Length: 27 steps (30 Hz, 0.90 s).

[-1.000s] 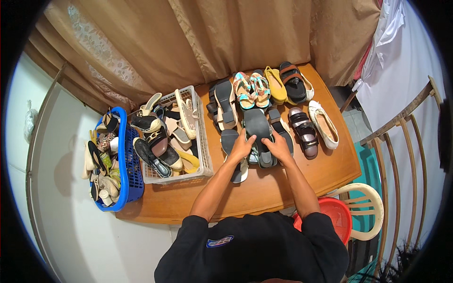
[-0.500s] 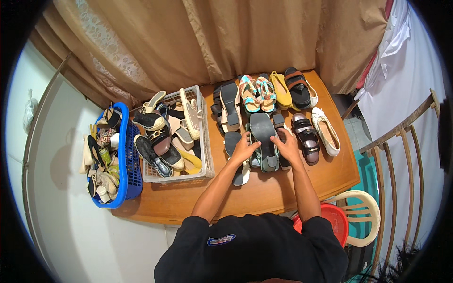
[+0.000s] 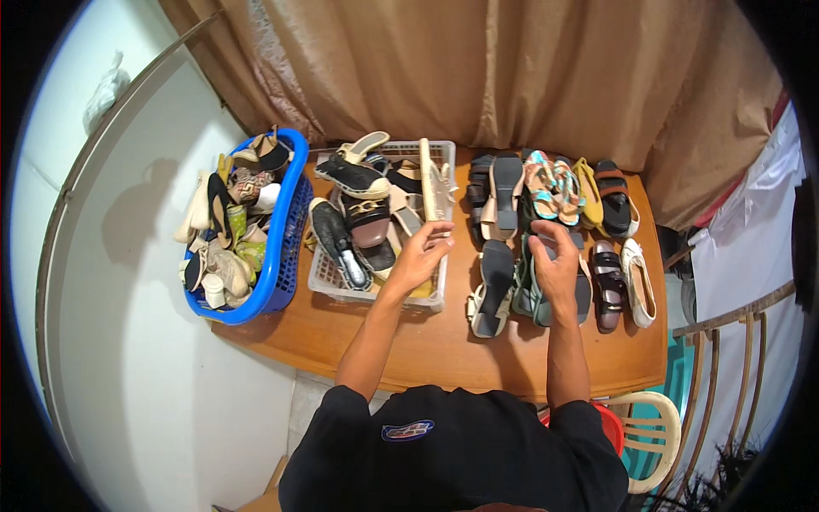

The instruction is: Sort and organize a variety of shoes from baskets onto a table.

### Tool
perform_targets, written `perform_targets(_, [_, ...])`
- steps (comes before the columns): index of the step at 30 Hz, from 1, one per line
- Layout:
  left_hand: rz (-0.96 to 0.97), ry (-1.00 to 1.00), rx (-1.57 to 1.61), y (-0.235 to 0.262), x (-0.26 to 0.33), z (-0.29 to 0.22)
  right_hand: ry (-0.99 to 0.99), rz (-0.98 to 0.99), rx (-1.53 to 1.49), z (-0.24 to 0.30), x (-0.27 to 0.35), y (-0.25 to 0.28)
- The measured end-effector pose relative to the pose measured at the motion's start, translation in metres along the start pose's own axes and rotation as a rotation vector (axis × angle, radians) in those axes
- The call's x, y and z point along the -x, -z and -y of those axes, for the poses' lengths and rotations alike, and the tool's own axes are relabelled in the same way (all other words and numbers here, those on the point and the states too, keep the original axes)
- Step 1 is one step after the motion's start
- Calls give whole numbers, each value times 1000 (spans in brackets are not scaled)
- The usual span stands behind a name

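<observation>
My left hand hovers at the right rim of the white plastic basket, beside a cream flat shoe propped upright there. Its fingers are loosely bent with a gap to the thumb, and nothing shows in them. Over the table, my right hand is above a pair of green sandals, fingers bent and apart, nothing held. It partly hides those sandals. To its left lies an upturned sandal, black sole up with cream straps. Black espadrilles and other shoes fill the basket.
A blue basket packed with shoes stands at the left end of the wooden table. Multicoloured sandals, yellow flats, dark strappy sandals and a white flat line the right. A cream plastic chair stands at lower right.
My left hand has left the green sandals and moved left to the white basket. My right hand has loosened from them and stays above. The view has turned left.
</observation>
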<state>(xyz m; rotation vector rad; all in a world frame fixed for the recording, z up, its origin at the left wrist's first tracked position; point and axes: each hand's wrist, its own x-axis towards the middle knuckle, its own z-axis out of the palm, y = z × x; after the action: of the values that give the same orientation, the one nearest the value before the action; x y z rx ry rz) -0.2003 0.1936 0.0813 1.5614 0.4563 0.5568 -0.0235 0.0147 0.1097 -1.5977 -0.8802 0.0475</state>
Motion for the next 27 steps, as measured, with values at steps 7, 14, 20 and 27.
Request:
perform_targets(7, [-483, -171, 313, 108, 24, -18, -125, 349, -236, -22, 6, -107])
perform_targets(14, [-569, 30, 150, 197, 19, 9, -317, 484, -313, -27, -9, -196])
perform_targets(20, [-493, 125, 252, 214, -2, 26, -71, 320, -126, 14, -58, -258])
perform_targets(27, [-741, -105, -225, 257, -4, 61, 139, 391, 367, 38, -77, -300])
